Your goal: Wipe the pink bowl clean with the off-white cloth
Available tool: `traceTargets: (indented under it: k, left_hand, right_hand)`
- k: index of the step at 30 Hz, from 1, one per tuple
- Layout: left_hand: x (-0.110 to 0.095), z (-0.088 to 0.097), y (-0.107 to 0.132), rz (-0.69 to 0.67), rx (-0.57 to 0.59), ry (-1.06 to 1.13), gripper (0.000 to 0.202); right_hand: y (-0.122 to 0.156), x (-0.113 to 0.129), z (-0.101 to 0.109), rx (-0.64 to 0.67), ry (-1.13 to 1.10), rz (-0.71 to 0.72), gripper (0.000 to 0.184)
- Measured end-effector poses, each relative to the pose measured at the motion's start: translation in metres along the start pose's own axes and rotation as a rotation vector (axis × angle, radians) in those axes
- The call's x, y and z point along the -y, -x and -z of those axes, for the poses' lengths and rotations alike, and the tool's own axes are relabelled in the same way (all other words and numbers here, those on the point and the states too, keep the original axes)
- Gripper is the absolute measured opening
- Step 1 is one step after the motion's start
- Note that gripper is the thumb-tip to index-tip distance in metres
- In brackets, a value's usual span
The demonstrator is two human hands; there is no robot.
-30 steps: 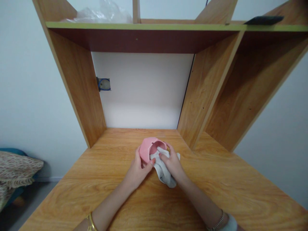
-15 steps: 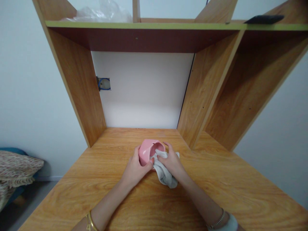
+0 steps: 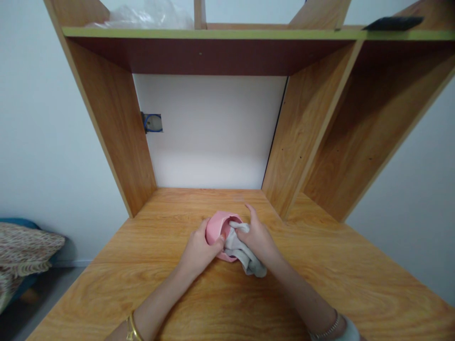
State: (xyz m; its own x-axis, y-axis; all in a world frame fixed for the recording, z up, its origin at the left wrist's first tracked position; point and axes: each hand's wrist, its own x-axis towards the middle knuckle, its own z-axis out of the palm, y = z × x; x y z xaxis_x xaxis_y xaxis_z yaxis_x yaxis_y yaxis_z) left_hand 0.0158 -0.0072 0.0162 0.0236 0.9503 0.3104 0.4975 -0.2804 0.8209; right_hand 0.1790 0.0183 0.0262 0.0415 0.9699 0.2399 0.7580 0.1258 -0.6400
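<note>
Bowl [image 3: 214, 228], tilted short of the back edge of the desk [image 3: 341, 270], was clasped by the left hand [image 3: 198, 248] and risked slipping if the right hand [image 3: 259, 240] pressed its pinched cloth [image 3: 245, 254] hard inside.

clear, crumpled plastic [image 3: 149, 18] lies on the left of the green-edged shelf [image 3: 199, 34], a flat black thing [image 3: 394, 23] toward its right. below, a box [image 3: 153, 122] interrupts the white panel [image 3: 213, 132]. a fringed blanket [image 3: 28, 244] covers a blue seat [image 3: 17, 221].
</note>
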Motion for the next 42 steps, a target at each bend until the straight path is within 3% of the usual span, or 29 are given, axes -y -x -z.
traceTargets:
  k: [8, 12, 15, 22, 25, 28, 34, 38, 42]
  left_hand:
    - [0.002, 0.0, -0.007, 0.064, -0.033, 0.153, 0.034]
    - [0.01, -0.004, -0.01, 0.271, -0.071, 0.414, 0.02]
    - [0.02, -0.005, -0.013, 0.371, -0.075, 0.529, 0.028]
    - [0.032, 0.004, -0.022, 0.466, -0.114, 0.791, 0.037]
    - [0.03, 0.008, -0.022, 0.503, -0.129, 0.894, 0.037]
    - [0.028, 0.009, -0.022, 0.525, -0.132, 0.949, 0.036]
    - [0.03, 0.005, -0.021, 0.536, -0.128, 0.959, 0.036]
    - [0.029, 0.006, -0.021, 0.544, -0.095, 0.933, 0.037]
    - [0.026, 0.007, -0.021, 0.549, -0.021, 0.885, 0.04]
  right_hand:
    - [0.002, 0.003, 0.001, -0.058, -0.07, 0.046, 0.066]
    - [-0.004, -0.005, -0.004, -0.104, -0.179, 0.055, 0.064]
    - [-0.009, -0.014, -0.008, -0.146, -0.206, 0.073, 0.059]
    - [-0.019, -0.032, -0.004, -0.058, 0.021, -0.022, 0.057]
    - [-0.026, -0.04, 0.003, -0.076, 0.12, -0.051, 0.05]
    - [-0.028, -0.046, 0.006, -0.009, 0.144, -0.091, 0.04]
    - [-0.017, -0.032, -0.005, 0.099, 0.101, -0.065, 0.028]
    - [-0.005, -0.015, -0.015, 0.165, 0.0, 0.01, 0.03]
    - [-0.001, -0.007, -0.023, 0.07, -0.124, 0.092, 0.037]
